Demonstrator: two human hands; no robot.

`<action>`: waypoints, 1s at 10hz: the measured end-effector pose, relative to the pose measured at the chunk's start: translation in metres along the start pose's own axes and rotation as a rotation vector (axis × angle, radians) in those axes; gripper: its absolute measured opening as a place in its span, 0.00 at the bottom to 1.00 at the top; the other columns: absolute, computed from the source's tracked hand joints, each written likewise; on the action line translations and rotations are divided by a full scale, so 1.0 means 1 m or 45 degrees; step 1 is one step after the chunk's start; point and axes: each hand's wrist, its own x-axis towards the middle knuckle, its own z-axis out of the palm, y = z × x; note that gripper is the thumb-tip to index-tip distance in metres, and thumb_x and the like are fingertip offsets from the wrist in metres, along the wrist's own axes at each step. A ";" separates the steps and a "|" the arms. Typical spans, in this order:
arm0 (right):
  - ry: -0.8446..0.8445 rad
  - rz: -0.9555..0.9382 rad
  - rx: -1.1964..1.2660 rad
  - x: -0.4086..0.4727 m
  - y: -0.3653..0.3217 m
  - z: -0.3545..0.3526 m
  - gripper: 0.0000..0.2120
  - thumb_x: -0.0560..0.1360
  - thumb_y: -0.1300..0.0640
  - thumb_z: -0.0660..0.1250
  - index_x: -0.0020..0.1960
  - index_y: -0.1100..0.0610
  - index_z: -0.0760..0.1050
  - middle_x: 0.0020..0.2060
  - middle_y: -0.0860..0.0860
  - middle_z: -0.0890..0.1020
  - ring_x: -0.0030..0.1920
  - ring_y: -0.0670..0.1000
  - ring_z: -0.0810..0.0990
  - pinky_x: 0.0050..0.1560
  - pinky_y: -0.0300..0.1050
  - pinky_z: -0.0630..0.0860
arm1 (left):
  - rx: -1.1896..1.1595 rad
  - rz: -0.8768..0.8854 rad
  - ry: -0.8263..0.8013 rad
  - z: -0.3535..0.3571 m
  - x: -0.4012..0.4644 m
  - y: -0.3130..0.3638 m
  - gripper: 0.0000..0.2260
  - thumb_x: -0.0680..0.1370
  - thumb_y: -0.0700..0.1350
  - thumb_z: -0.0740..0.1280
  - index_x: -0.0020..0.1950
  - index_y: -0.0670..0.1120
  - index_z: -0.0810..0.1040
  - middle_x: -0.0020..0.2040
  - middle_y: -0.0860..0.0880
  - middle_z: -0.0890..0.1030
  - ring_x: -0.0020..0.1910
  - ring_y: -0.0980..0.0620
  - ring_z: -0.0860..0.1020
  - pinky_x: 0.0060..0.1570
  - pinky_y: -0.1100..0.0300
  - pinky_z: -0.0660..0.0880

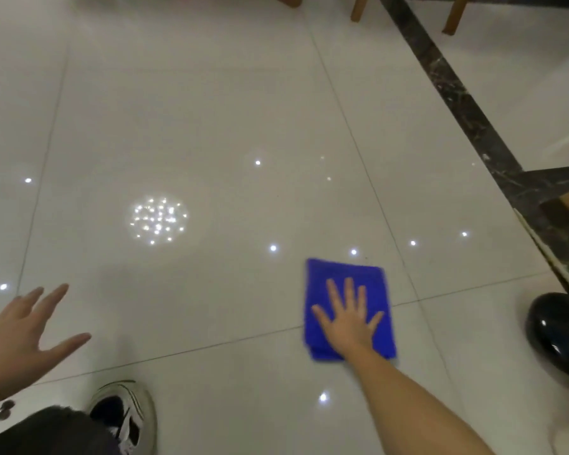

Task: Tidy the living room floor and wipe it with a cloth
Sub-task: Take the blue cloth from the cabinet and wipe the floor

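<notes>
The right hand (349,318) lies flat with fingers spread, pressing a folded bright-blue microfibre cloth (348,307) onto the glossy white tiled floor (211,126), across a grout line. The left hand (23,333) hovers released, fingers splayed, holding nothing. A white-and-black sneaker (128,415) stands below; a shiny black rounded object (559,336), possibly a balloon, sits right.
</notes>
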 end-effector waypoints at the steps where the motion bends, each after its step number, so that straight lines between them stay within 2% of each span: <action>1: 0.095 0.454 0.277 0.060 0.002 -0.037 0.35 0.74 0.29 0.44 0.75 0.39 0.37 0.76 0.46 0.35 0.75 0.54 0.34 0.67 0.74 0.42 | 0.003 -0.077 0.052 0.015 0.019 0.013 0.56 0.54 0.70 0.75 0.76 0.59 0.53 0.78 0.53 0.48 0.76 0.53 0.50 0.71 0.50 0.59; 2: 0.175 0.136 0.134 0.097 -0.084 -0.039 0.34 0.75 0.30 0.46 0.76 0.40 0.39 0.76 0.46 0.37 0.75 0.55 0.35 0.67 0.74 0.37 | -0.100 -0.008 0.039 0.000 -0.006 0.076 0.42 0.68 0.60 0.73 0.76 0.54 0.56 0.77 0.44 0.52 0.75 0.41 0.54 0.69 0.44 0.60; 3: 0.089 -0.701 -0.212 0.074 -0.187 -0.009 0.32 0.75 0.31 0.48 0.75 0.38 0.43 0.76 0.45 0.39 0.76 0.54 0.36 0.65 0.70 0.30 | 0.009 -0.055 -0.050 0.016 0.001 0.064 0.47 0.62 0.59 0.78 0.76 0.55 0.57 0.77 0.47 0.53 0.73 0.39 0.56 0.64 0.40 0.66; 4: 0.183 -1.015 -0.350 0.043 -0.168 0.029 0.31 0.74 0.30 0.49 0.75 0.37 0.49 0.77 0.46 0.48 0.77 0.52 0.41 0.68 0.71 0.37 | -0.031 -0.084 -0.091 0.034 0.022 0.030 0.54 0.51 0.70 0.73 0.74 0.59 0.60 0.77 0.56 0.52 0.69 0.37 0.62 0.58 0.34 0.69; 5: 0.359 -0.584 -0.184 0.049 -0.096 0.020 0.32 0.73 0.30 0.50 0.74 0.38 0.54 0.76 0.47 0.56 0.76 0.53 0.52 0.69 0.71 0.48 | 0.144 0.079 -0.038 0.003 0.014 0.063 0.47 0.58 0.73 0.62 0.74 0.54 0.62 0.72 0.36 0.64 0.68 0.34 0.64 0.56 0.33 0.70; 6: 0.345 0.088 0.034 0.104 -0.061 -0.024 0.33 0.74 0.29 0.45 0.75 0.38 0.42 0.77 0.46 0.44 0.77 0.53 0.42 0.70 0.70 0.41 | 0.137 0.007 -0.016 -0.009 0.010 0.075 0.47 0.61 0.73 0.66 0.75 0.54 0.61 0.73 0.37 0.62 0.71 0.36 0.61 0.59 0.33 0.69; 7: 0.287 0.326 0.231 0.150 -0.101 -0.060 0.34 0.74 0.30 0.45 0.76 0.39 0.39 0.77 0.46 0.39 0.76 0.54 0.36 0.68 0.72 0.41 | 0.108 -0.111 -0.031 -0.006 0.013 0.073 0.49 0.61 0.68 0.71 0.77 0.53 0.57 0.76 0.41 0.56 0.74 0.39 0.55 0.64 0.37 0.66; 8: 0.315 0.046 0.086 0.165 -0.192 -0.049 0.34 0.75 0.30 0.45 0.76 0.40 0.39 0.77 0.47 0.38 0.76 0.54 0.36 0.68 0.72 0.37 | 0.076 -0.163 -0.041 -0.004 0.006 0.073 0.49 0.65 0.69 0.69 0.77 0.56 0.48 0.78 0.46 0.47 0.76 0.43 0.48 0.68 0.41 0.63; 9: 0.296 -0.558 -0.230 0.107 -0.275 -0.002 0.33 0.75 0.30 0.45 0.75 0.39 0.40 0.76 0.46 0.38 0.75 0.54 0.34 0.66 0.70 0.31 | 0.128 -0.199 -0.132 -0.009 0.000 0.081 0.47 0.68 0.70 0.64 0.76 0.57 0.39 0.78 0.48 0.39 0.77 0.45 0.43 0.71 0.44 0.60; 10: 0.185 -1.081 -0.470 0.059 -0.278 0.034 0.32 0.74 0.30 0.46 0.75 0.37 0.44 0.77 0.46 0.43 0.76 0.54 0.38 0.68 0.69 0.32 | 0.180 -0.196 -0.140 -0.017 -0.001 0.082 0.47 0.69 0.71 0.62 0.76 0.56 0.36 0.77 0.48 0.37 0.77 0.46 0.42 0.73 0.46 0.56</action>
